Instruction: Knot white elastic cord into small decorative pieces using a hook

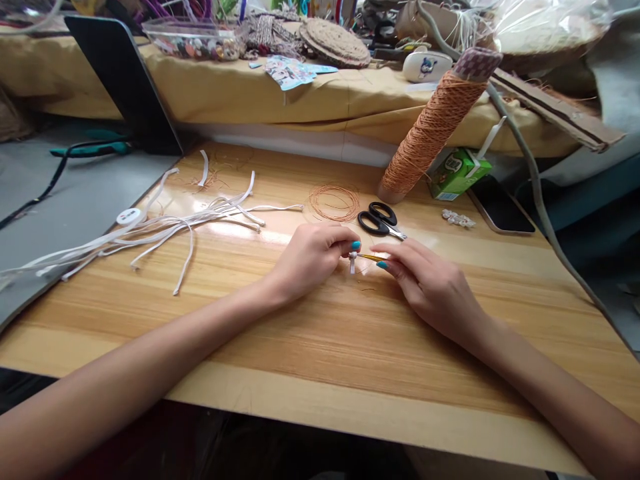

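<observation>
My left hand [311, 257] rests on the wooden table [320, 360] with its fingers pinched on a small white knotted piece [353, 261]. My right hand [429, 283] lies just to the right, fingers closed on a thin yellow needle-like tool [371, 257] whose tip meets the white piece. Both hands sit at the table's middle. Black-handled scissors [380, 219] lie just beyond them, and a loose coil of orange thread [334, 202] is next to the scissors.
White strips [165, 230] spread over the table's left side beside a grey mat [65, 213]. A tilted cone of orange thread [431, 127], a green carton [459, 173], a phone [500, 208] and small beads [458, 219] stand at the right. A cluttered yellow-draped shelf [300, 93] runs behind.
</observation>
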Tool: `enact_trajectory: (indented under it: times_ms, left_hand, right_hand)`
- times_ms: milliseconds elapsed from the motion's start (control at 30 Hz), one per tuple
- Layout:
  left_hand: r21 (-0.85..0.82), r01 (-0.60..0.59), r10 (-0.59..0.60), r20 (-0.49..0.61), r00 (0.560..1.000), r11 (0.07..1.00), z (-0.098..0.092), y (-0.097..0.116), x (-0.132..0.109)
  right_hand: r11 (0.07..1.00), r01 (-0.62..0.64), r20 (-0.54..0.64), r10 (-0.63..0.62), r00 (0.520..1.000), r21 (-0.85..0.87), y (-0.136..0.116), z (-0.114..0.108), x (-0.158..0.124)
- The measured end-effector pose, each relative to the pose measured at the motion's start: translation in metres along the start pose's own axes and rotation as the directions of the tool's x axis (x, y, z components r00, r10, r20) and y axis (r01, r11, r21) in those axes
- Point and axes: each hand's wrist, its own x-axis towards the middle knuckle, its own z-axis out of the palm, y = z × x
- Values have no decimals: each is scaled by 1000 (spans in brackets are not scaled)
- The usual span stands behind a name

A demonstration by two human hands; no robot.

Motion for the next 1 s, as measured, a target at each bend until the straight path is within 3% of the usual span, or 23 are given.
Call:
enact_trajectory:
  times_ms: [200,333,500,667,833,1000]
  left_hand:
    - [49,-51,51,-8,999,998,0,2,0]
    - [60,-66,67,-10,998,996,0,2,0]
    - [75,-86,88,-24,996,994,1,2,-1]
    - [83,-103,106,-32,994,991,2,2,-3]
    - [79,-117,121,-50,991,990,2,2,-2]
    - [68,-123,126,-41,991,990,2,3,-3]
  right_hand:
    - [989,-29,34,24,999,147,0,4,-4]
    - [996,90,-34,-90,995,-14,0,5,-6]
    - [935,264,-56,-284,957,-238,0,4,-5]
    - [893,305,-1,-324,946,-330,5,4,-5]
    - [823,403,11,-435,900,-400,8,5,-6]
    - [799,401,5,-446,895,-448,7,2,-4]
